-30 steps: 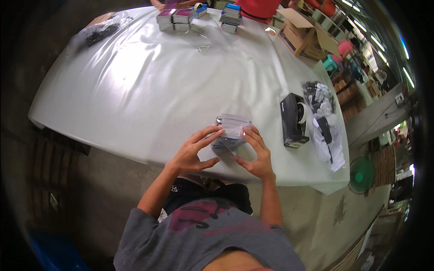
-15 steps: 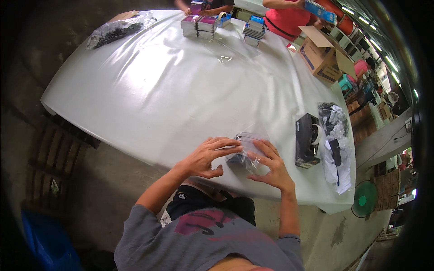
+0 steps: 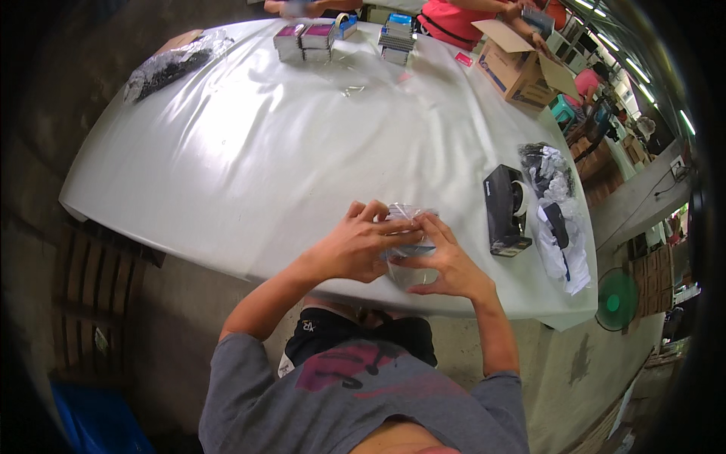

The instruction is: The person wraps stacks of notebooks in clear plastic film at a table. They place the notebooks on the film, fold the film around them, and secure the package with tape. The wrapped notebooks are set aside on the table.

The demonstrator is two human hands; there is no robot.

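A small clear plastic bag (image 3: 408,240) with something dark inside lies at the near edge of the white-covered table (image 3: 249,151). My left hand (image 3: 359,246) rests on its left side, fingers spread over the top. My right hand (image 3: 446,261) pinches its right side, thumb and fingers on the plastic. Both hands hold the bag between them against the table.
A black tape dispenser (image 3: 505,209) stands to the right, beside a pile of bagged dark items (image 3: 560,212). Stacks of small boxes (image 3: 306,39) and a cardboard box (image 3: 522,64) sit at the far edge, where other people work. A bag of dark parts (image 3: 170,66) lies far left.
The view has shifted, so the table sits higher in the picture. My hands have closed in over the bag, the left one now covering more of it.
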